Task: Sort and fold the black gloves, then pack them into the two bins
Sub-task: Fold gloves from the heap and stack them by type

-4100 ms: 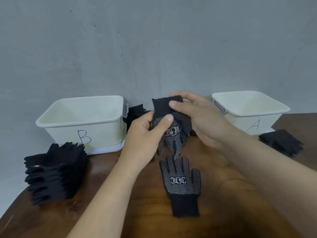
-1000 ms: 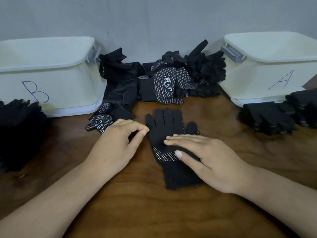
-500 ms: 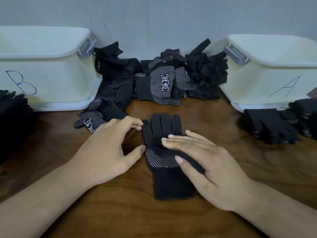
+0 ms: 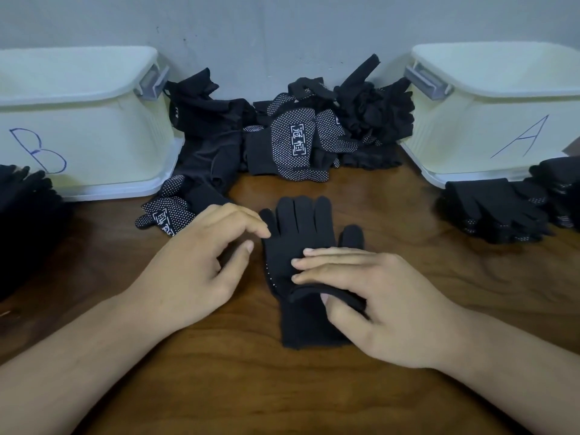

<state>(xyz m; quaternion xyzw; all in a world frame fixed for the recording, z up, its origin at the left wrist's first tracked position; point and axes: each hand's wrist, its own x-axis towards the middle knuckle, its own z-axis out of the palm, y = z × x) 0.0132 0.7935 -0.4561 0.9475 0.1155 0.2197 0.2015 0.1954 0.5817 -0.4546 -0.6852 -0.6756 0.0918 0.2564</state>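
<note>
Since stacks (image 4: 496, 208) sit outside bin A (image 4: 470, 133) and bin B (image 4: 94, 136) and a heap (image 4: 292, 142) is unsorted, I'm maybe halfway; right hand (image 4: 386, 296) pinches the glove (image 4: 298, 233), left hand (image 4: 194, 271) grip slack, empty.

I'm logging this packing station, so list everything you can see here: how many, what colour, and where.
bin B: one, cream, left, against the wall.
bin A: one, cream, right, against the wall.
loose gloves: a heap, count unclear, black, some with white dots, between the bins.
left glove pile: one, black, left edge, in front of bin B.
right glove piles: apparently two, black, in front of bin A.
centre gloves: apparently two laid together, black, table centre.
table: one, brown wood.
wall: grey, behind.
left hand: one, index fingertip at the centre gloves' left edge.
right hand: one, fingers on the centre gloves, thumb under a lifted cuff.
</note>
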